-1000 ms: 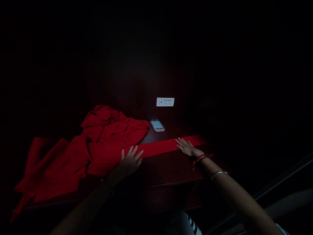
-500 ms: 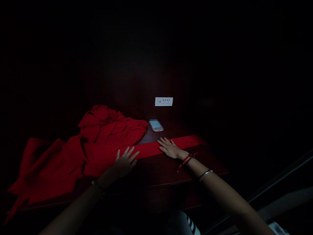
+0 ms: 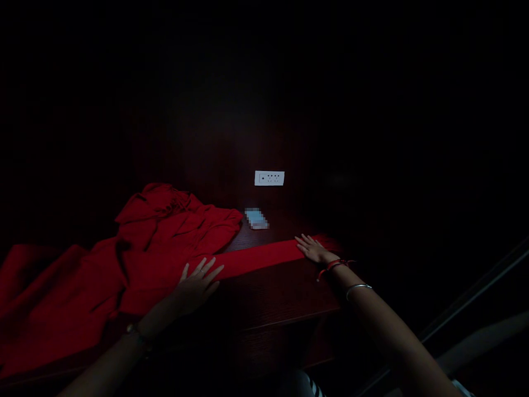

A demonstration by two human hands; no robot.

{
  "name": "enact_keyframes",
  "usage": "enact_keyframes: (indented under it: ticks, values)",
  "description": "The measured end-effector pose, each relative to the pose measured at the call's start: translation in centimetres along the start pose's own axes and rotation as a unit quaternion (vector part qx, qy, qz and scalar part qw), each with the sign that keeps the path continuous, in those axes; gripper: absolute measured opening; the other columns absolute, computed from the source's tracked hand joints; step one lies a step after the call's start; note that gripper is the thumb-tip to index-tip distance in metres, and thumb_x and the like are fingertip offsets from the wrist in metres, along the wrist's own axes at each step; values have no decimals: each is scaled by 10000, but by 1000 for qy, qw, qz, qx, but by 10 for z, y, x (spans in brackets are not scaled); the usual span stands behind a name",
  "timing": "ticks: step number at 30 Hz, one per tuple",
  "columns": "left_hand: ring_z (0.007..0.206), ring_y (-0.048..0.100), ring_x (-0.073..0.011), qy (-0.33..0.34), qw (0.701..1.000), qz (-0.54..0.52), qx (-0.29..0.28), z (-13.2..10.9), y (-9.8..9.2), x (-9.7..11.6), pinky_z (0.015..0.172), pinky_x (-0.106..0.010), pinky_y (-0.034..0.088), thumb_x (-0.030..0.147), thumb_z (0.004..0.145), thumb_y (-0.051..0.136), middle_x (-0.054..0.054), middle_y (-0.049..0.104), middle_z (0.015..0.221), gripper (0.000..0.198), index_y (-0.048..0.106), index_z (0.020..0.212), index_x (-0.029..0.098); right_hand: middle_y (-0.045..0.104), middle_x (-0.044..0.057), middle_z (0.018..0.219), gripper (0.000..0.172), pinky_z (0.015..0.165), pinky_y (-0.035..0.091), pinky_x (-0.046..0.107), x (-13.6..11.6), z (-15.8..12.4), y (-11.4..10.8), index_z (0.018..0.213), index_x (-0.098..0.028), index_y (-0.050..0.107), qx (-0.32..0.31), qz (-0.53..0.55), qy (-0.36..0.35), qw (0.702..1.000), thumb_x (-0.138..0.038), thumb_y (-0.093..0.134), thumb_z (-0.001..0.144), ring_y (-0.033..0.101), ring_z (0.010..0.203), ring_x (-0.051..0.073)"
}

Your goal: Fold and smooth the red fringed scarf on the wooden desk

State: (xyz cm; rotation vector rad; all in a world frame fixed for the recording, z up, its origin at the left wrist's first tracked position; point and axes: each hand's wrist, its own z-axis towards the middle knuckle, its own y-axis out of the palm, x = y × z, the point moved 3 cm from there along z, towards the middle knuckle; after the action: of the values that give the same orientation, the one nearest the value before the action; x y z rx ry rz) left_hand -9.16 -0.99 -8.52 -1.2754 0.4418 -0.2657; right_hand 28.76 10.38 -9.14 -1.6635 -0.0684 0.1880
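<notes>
A large red cloth (image 3: 177, 231) lies on a dark wooden desk, bunched and wrinkled on the left. From the heap a long flat strip of it runs to the right, its far end fading into shadow. My left hand (image 3: 197, 284) rests with spread fingers on the cloth where the heap meets the strip; a ring shows on one finger. Toward the right end of the strip, my right hand (image 3: 312, 250) lies flat on the fabric, fingers stretched out. Neither hand grips anything.
Behind the strip lies a phone (image 3: 257, 219) with a blurred screen. A white wall socket (image 3: 269, 178) is set in the dark panel above it. The desk (image 3: 273, 298) has its front edge close to me. Deep shadow covers both sides.
My right hand has slid to the right along the strip. My left hand stays on the cloth near the heap. The whole view has shifted slightly.
</notes>
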Motion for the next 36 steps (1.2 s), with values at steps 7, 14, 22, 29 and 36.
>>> enact_keyframes:
  ticks: [7,14,22,29,36]
  values:
    - [1228,267,-273,-6,1000,9,8,-2,2,3,914,-585,225,367,864,278,-76,315,1349,427,304,1283,288,170,40,1403,512,1000,131,473,8,5,-6,1335,-245,224,52,-20,3,998,-449,161,869,102,1273,259]
    - [1230,261,-272,-5,1000,10,12,-5,-16,12,945,-550,203,428,853,303,-77,342,1334,446,326,1274,283,164,89,1403,601,1015,129,407,-156,-9,-2,1331,-188,243,70,32,-266,961,-526,108,853,75,1280,226]
    - [1052,466,-221,-92,995,39,13,-11,-52,-65,876,-381,351,381,871,255,-100,517,1146,405,495,1135,189,213,66,1390,594,1020,108,417,-182,-8,15,1345,-183,200,52,33,-268,961,-508,110,855,142,1271,209]
    - [913,517,-198,-118,989,-65,-63,-15,-60,-145,796,-311,389,441,776,396,-82,569,1001,372,520,992,164,237,55,1383,619,1023,121,392,-176,-9,13,1341,-184,216,73,38,-261,962,-535,108,843,182,1262,200]
    - [835,538,-168,-139,977,-110,-117,-35,-60,-169,750,-276,410,371,772,434,-61,581,958,313,502,992,158,262,68,1372,642,1020,143,387,-176,-10,13,1337,-164,228,83,27,-261,961,-548,110,837,206,1254,202]
